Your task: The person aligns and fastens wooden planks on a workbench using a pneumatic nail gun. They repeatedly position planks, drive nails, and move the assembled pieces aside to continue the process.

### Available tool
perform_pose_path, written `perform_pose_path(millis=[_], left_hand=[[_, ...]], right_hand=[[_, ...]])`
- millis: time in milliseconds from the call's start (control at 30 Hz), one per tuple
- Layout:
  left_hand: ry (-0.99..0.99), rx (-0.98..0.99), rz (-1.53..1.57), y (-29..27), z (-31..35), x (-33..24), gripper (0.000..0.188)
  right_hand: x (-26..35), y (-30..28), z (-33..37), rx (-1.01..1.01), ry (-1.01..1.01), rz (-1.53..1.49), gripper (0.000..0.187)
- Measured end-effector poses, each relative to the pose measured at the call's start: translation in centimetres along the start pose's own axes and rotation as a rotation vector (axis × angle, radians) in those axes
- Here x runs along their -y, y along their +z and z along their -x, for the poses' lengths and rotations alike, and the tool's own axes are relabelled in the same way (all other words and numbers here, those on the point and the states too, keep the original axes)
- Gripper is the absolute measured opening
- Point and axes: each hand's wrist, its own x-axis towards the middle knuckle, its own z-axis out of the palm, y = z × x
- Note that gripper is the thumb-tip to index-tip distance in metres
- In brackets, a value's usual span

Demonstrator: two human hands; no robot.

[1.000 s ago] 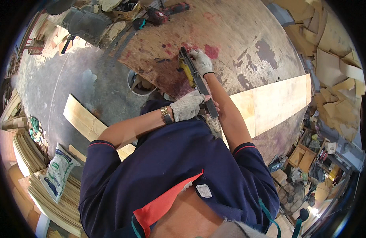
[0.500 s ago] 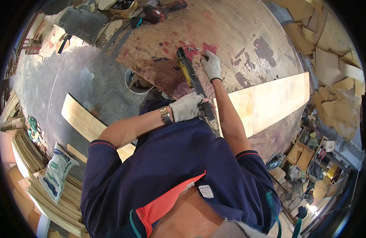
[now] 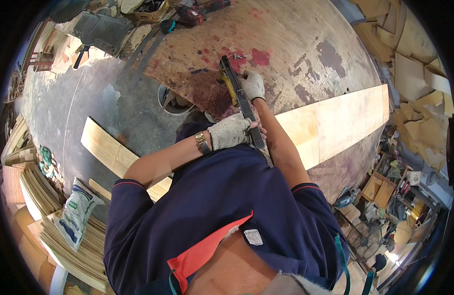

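Note:
A long, narrow nail gun (image 3: 231, 81), black and yellow, slants from the worktable toward my body. My left hand (image 3: 230, 132), in a whitish knit glove, is closed around the dark near end of it, close to my shirt. Farther up, my gloved right hand (image 3: 253, 85) is beside the dark rail with its fingertips drawn together against the rail's right side. Whatever those fingertips pinch is too small or hidden to make out. A few small pale bits (image 3: 237, 56) lie on the red paint stain just beyond.
A long pale plywood board (image 3: 335, 125) lies across the table's right side. A cordless drill (image 3: 191, 15) sits at the far edge. Below the table's left edge stands a bucket (image 3: 174, 105). Another board (image 3: 106, 147) is on the left, near a white sack (image 3: 78, 211) on stacked strips.
My right hand has come left and nearer, from over the tabletop to the nail gun's rail. The left hand keeps its hold.

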Motion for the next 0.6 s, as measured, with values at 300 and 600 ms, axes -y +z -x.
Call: perform_pose_path(millis=[300, 600], left_hand=[[-0.01, -0.051, 0.044, -0.6, -1.6, 1.2, 0.008], [-0.137, -0.111, 0.047, -1.3, -3.1, 2.0, 0.016]], right_hand=[[6.1, -9.3, 0.8, 0.464, 0.102, -0.474, 0.036], [7.1, -8.8, -0.1, 0.775, 0.711, -0.823, 0.025]])
